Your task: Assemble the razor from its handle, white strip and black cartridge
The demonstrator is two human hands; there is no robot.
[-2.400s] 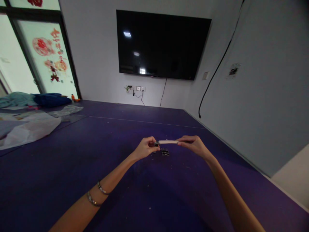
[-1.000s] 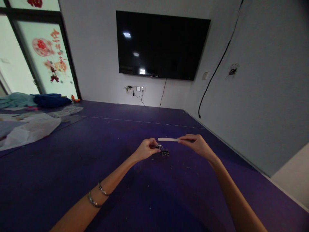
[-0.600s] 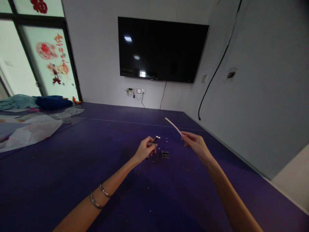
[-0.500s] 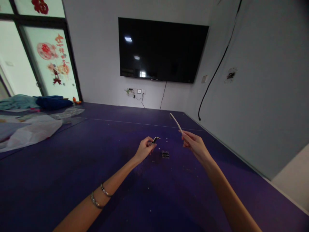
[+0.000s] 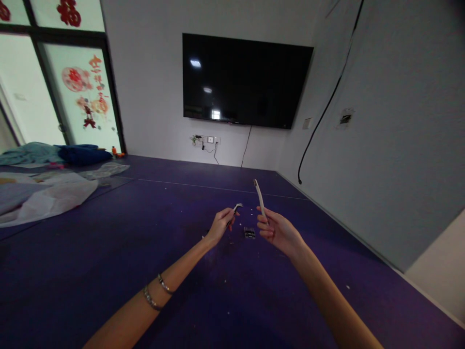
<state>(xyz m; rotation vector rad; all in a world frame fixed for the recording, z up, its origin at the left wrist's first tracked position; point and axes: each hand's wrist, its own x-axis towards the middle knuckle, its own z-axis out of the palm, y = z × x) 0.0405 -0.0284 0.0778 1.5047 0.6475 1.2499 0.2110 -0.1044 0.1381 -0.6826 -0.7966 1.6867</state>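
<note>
My right hand [image 5: 279, 231] is closed on the pale handle of a toothbrush-like brush [image 5: 260, 199]. The brush stands nearly upright, its dark bristled head at the top. Pinched in my left hand [image 5: 220, 226] is a thin black piece with a shiny bent tip [image 5: 237, 207]; its lower part is hidden by the fingers, and its kind is too small to tell. On the dark purple surface between the hands lies a small dark rectangular part [image 5: 249, 233] with pale lines. The brush and the bent tip are apart.
White specks [image 5: 251, 212] dot the surface. Clear plastic sheeting [image 5: 54, 198] and folded blue cloth [image 5: 84, 154] lie at the left. A television [image 5: 247, 80] hangs on the far wall, and a black cable [image 5: 323, 114] dangles along the right wall.
My right hand has moved left and a little down, bringing the brush nearer my left hand and more upright. My left hand has turned slightly, still pinching the thin piece.
</note>
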